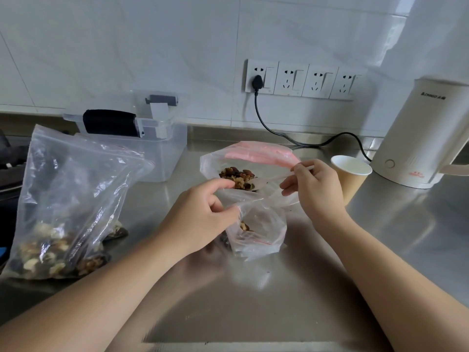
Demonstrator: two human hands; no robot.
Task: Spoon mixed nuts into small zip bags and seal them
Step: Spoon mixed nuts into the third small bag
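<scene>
Steel counter (406, 237), nut-laden spoon (256, 184) over small bag (256, 232)

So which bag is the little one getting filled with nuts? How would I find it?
Start at the tall cream electric kettle on the steel counter, then look to the brown paper cup beside it. Between the person's two hands sits the small clear plastic zip bag, its mouth pinched open by the left hand. It is the smallest bag and holds only a few nuts.
</scene>
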